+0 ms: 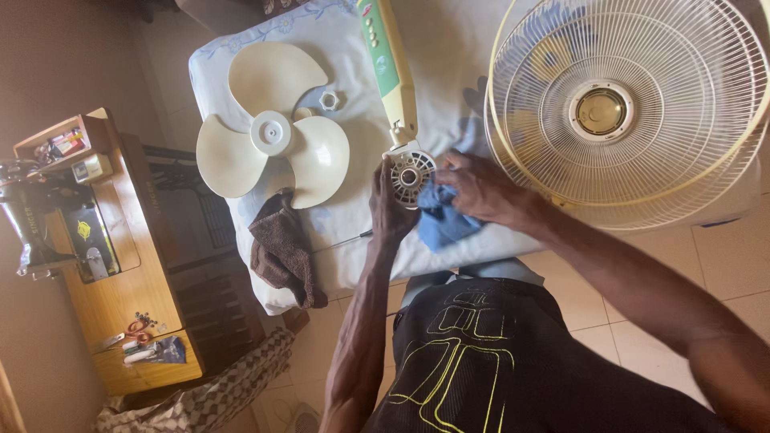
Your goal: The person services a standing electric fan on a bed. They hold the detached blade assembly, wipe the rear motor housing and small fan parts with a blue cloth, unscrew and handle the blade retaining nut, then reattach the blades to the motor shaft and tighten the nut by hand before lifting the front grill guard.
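Fan motor housing (pixel 411 172), a round slotted hub at the lower end of the cream fan stand (pixel 391 68), lies on the pale cushion (pixel 353 216) that serves as the work surface. Seen from the head camera, the left hand (pixel 391 207) wraps its fingers (pixel 383 178) around the housing's left side, gripping it. The right hand (pixel 480 191) presses a bunched blue cloth (pixel 443 220) against the housing's right side, fingers curled closed over the cloth. Left of the housing rests the detached three-blade fan propeller (pixel 271 132), with a small plastic nut (pixel 329 100) just above it and a brown rag (pixel 282 244) below. Right of the housing, the wire fan guard (pixel 630 108) overlaps the cushion's edge.
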Demonstrator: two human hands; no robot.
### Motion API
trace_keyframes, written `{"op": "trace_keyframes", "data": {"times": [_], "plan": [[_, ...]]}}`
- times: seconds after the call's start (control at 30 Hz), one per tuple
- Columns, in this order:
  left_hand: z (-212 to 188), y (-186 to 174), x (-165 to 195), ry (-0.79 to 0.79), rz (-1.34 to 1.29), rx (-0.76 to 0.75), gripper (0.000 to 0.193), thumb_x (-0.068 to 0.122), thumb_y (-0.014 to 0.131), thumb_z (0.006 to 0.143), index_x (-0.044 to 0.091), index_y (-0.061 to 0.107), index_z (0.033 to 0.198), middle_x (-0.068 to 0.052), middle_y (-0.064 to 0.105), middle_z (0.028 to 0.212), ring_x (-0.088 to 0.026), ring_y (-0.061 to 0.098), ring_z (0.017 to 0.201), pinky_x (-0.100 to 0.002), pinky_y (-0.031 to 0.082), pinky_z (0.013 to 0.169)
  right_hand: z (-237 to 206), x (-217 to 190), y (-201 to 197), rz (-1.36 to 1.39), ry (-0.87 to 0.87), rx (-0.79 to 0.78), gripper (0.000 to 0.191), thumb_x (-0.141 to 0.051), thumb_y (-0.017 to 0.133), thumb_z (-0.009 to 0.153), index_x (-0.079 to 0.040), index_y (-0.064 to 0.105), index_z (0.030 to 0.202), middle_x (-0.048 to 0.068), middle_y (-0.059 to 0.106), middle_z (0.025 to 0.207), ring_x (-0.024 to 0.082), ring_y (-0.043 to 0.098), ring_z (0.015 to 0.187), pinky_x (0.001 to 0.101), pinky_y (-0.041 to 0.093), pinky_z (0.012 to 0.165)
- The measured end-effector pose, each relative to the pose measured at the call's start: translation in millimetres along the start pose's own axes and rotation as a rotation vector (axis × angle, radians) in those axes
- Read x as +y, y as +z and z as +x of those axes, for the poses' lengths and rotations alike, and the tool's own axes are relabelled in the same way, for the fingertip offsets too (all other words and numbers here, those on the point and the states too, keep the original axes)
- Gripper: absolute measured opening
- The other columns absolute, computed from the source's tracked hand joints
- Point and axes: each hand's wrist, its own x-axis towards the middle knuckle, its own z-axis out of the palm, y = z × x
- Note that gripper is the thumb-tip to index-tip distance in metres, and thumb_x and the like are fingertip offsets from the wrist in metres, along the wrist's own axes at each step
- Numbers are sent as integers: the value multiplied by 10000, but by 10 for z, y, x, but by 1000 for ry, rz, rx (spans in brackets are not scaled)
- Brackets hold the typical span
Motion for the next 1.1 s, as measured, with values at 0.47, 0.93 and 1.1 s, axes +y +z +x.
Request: {"op": "trace_keyframes", "data": {"times": [0.47, 0.93, 1.1], "plan": [[16, -331, 68, 74, 113, -96, 1343, 345, 992, 576, 41, 178, 1599, -261, 429, 1510, -459, 538, 1318, -490, 551, 1007, 103, 149, 93, 130, -22, -149, 444, 24, 772, 678, -72, 752, 1111, 176, 603, 1337, 323, 679, 1051, 370, 611, 866], [-90, -627, -190, -65, -113, -170, 1084, 342, 988, 712, 74, 365, 1558, -188, 619, 1444, -371, 623, 1344, -468, 503, 1135, 1375, -416, 199, 182, -266, 69, 421, 46, 686, 721, -51, 709, 1130, 169, 751, 1012, 313, 718, 973, 434, 544, 857], [-130, -715, -203, -51, -194, -139, 1164, 328, 949, 664, 45, 308, 1594, -217, 559, 1483, -382, 604, 1339, -460, 515, 1109, 1392, -292, 125, 179, -269, 154, 345, 86, 638, 745, -30, 704, 1063, 152, 757, 927, 330, 743, 876, 444, 565, 815]]}}
